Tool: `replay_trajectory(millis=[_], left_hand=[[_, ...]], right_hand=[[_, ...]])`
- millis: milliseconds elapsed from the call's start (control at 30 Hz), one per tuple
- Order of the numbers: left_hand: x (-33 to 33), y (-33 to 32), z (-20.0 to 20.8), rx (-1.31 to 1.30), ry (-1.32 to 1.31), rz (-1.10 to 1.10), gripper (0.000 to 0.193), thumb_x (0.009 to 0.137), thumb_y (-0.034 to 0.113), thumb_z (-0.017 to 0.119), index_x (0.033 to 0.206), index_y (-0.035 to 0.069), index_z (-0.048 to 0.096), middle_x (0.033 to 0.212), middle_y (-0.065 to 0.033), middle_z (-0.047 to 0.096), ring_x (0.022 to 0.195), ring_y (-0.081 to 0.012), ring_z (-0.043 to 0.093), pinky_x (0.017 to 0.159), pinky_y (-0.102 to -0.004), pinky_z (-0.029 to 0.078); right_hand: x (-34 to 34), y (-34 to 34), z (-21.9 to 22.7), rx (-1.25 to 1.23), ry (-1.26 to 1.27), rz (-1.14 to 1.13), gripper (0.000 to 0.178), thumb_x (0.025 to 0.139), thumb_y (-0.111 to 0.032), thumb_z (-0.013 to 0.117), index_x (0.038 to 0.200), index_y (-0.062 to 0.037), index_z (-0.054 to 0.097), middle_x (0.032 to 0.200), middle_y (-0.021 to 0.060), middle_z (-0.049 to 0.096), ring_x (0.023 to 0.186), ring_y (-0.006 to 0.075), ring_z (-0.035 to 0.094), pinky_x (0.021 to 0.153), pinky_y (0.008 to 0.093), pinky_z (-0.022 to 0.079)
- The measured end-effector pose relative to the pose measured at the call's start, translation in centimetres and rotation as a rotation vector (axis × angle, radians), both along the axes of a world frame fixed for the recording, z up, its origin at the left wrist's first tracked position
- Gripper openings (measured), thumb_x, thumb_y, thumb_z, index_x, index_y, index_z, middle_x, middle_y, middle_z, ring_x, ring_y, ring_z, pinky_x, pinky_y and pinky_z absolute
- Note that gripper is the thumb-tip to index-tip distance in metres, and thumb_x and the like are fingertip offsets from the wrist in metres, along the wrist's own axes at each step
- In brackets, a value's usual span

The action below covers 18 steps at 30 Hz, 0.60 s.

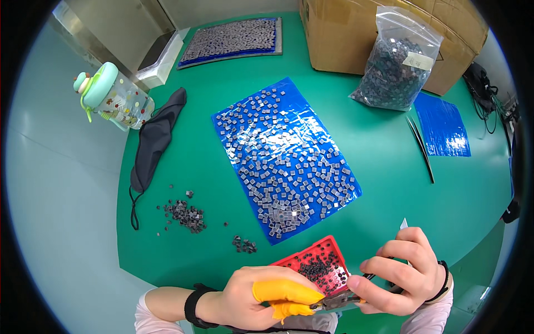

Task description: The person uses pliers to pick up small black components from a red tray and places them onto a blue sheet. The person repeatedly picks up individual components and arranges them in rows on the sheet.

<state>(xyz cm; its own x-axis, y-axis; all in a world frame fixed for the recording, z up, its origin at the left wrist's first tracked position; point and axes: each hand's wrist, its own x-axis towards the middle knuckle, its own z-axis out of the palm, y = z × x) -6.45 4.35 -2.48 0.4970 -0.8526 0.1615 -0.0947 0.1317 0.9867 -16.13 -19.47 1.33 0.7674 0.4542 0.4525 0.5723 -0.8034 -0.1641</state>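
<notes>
Two yellow finger covers (282,290) sit on my left hand (253,295), whose thumb and finger pinch together at the jaw end of a metal pair of pliers (336,301). Whatever lies between those fingertips is too small to make out. My right hand (403,273) is closed around the pliers' dark handles, which its fingers partly hide. A white pointed piece (404,224) sticks up behind my right fingers. Just beyond both hands is a red tray (332,245) with many small black pieces (317,268) in it; my left hand covers part of it.
A blue sheet (300,108) bears many small grey squares. Loose dark pieces (188,216) lie left. Farther out are a black mask (156,142), a bottle (119,94), a loaded panel (236,42), a filled zip bag (397,72), a carton (334,42), tweezers (421,150) and blue film (443,125).
</notes>
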Motion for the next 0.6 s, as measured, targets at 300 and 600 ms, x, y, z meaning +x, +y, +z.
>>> replay_trajectory(millis=[300, 600], left_hand=[[0.4, 0.0, -0.4, 0.07, 0.092, -0.087, 0.018, 0.083, 0.002, 0.068, 0.101, 0.0, 0.065, 0.101, -0.0123, 0.066, 0.087, -0.0208, 0.065, 0.075, -0.0303, 0.053], [-0.2, -0.8, -0.4, -0.192, 0.447, 0.006, 0.038, 0.071, -0.008, 0.077, 0.1, 0.001, 0.055, 0.102, -0.0201, 0.064, 0.095, -0.0272, 0.066, 0.081, -0.0377, 0.056]], right_hand=[[0.0, 0.0, 0.0, -0.014, -0.03, -0.043, 0.03, 0.071, -0.026, 0.069, 0.099, -0.0154, 0.066, 0.09, 0.002, 0.058, 0.077, 0.0192, 0.051, 0.059, 0.0345, 0.036], [0.0, 0.1, 0.0, 0.007, -0.028, -0.052, 0.032, 0.068, -0.024, 0.07, 0.099, -0.0151, 0.067, 0.089, 0.0024, 0.059, 0.077, 0.0195, 0.051, 0.058, 0.0345, 0.036]])
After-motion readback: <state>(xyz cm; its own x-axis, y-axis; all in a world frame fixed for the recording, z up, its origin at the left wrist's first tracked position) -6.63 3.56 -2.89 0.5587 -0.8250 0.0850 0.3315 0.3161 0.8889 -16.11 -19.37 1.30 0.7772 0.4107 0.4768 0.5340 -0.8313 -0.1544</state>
